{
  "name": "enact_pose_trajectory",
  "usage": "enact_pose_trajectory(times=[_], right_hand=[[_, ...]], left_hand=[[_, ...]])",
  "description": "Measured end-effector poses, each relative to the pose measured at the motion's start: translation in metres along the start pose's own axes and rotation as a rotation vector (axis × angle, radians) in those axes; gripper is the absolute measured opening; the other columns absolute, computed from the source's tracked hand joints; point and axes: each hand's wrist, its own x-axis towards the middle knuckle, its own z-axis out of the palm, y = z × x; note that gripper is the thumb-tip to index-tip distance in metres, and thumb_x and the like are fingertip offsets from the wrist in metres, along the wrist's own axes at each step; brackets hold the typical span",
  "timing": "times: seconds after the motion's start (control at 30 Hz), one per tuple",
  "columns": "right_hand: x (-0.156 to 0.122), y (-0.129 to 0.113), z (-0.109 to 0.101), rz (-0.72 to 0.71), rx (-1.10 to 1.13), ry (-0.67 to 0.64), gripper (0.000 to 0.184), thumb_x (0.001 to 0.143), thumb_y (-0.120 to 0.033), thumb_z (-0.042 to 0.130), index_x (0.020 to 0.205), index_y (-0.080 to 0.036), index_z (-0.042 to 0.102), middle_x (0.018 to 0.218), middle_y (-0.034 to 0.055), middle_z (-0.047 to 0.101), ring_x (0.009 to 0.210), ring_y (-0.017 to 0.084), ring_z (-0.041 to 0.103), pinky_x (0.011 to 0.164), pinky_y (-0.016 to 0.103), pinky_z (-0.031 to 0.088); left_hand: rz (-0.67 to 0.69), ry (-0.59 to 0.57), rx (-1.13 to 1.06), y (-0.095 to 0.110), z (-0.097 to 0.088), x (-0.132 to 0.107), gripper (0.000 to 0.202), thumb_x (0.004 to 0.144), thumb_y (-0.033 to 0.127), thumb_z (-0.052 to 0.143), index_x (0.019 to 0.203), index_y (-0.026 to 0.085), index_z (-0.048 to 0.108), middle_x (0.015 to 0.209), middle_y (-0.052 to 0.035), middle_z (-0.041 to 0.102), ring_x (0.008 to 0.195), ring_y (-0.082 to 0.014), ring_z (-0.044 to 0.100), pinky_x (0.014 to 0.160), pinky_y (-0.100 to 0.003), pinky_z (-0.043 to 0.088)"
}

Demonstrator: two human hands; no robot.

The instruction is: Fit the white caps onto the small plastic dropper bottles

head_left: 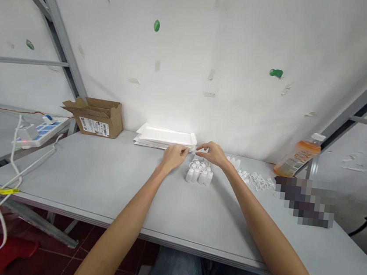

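A close group of small white plastic bottles (199,176) stands upright on the grey table, several with white caps on loops. At the group's back left is my left hand (174,156), its fingers pinched together. Whatever lies between those fingertips, if anything, is too small to make out. Over the back of the group reaches my right hand (214,153), with thumb and forefinger apart and nothing visible between them. A loose pile of white caps with loops (258,180) lies to the right of my right forearm, with a few more white bottles (234,162) behind it.
Flat white trays or boxes (167,136) are stacked against the wall. An open cardboard box (102,121) stands at the back left, near a power strip (43,132) with white cables. An orange drink bottle (299,155) leans at the right, beside a blurred dark object (305,202).
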Motion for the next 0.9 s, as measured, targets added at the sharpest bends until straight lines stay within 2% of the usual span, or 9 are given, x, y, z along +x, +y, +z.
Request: enact_pose_trajectory(times=[0.3, 0.5, 0.6, 0.7, 0.9], right_hand=[[-0.021, 0.009, -0.019, 0.037, 0.178, 0.151, 0.024, 0.080, -0.039, 0.062, 0.088, -0.020, 0.075, 0.097, 0.0064, 0.066, 0.064, 0.013, 0.053, 0.065, 0.028, 0.042], [-0.053, 0.014, -0.038, 0.023, 0.292, 0.102, 0.025, 0.080, -0.041, 0.062, 0.088, -0.020, 0.074, 0.101, 0.0065, 0.069, 0.067, 0.014, 0.056, 0.064, 0.028, 0.045], [-0.063, 0.013, -0.042, -0.013, 0.311, 0.024, 0.025, 0.080, -0.039, 0.063, 0.090, -0.020, 0.075, 0.105, 0.0080, 0.069, 0.072, 0.016, 0.060, 0.065, 0.028, 0.047], [-0.064, 0.013, -0.038, -0.043, 0.294, -0.029, 0.022, 0.078, -0.035, 0.064, 0.089, -0.020, 0.075, 0.100, 0.0078, 0.070, 0.071, 0.016, 0.061, 0.064, 0.028, 0.047], [-0.062, 0.017, -0.028, -0.027, 0.286, -0.009, 0.016, 0.078, -0.029, 0.061, 0.077, -0.019, 0.073, 0.087, 0.0040, 0.071, 0.067, 0.015, 0.058, 0.062, 0.027, 0.044]], left_hand=[[0.039, -0.044, -0.102, -0.004, 0.006, -0.001, 0.029, 0.089, 0.032, 0.048, 0.086, 0.022, 0.075, 0.084, -0.0039, 0.074, 0.075, -0.0186, 0.062, 0.063, -0.027, 0.035], [0.016, -0.038, -0.084, 0.000, 0.004, -0.002, 0.027, 0.088, 0.031, 0.049, 0.088, 0.023, 0.075, 0.088, -0.0036, 0.075, 0.077, -0.0186, 0.063, 0.065, -0.026, 0.039], [0.006, 0.016, -0.106, 0.002, 0.002, -0.001, 0.027, 0.088, 0.032, 0.050, 0.089, 0.022, 0.075, 0.090, -0.0037, 0.075, 0.078, -0.0184, 0.064, 0.067, -0.027, 0.041], [0.008, 0.085, -0.151, 0.003, 0.001, 0.000, 0.026, 0.088, 0.032, 0.051, 0.089, 0.021, 0.074, 0.093, -0.0038, 0.074, 0.077, -0.0172, 0.064, 0.070, -0.027, 0.043], [0.109, 0.235, -0.254, 0.009, 0.001, -0.005, 0.026, 0.090, 0.029, 0.048, 0.086, 0.018, 0.071, 0.086, -0.0031, 0.071, 0.069, -0.0131, 0.063, 0.071, -0.025, 0.046]])
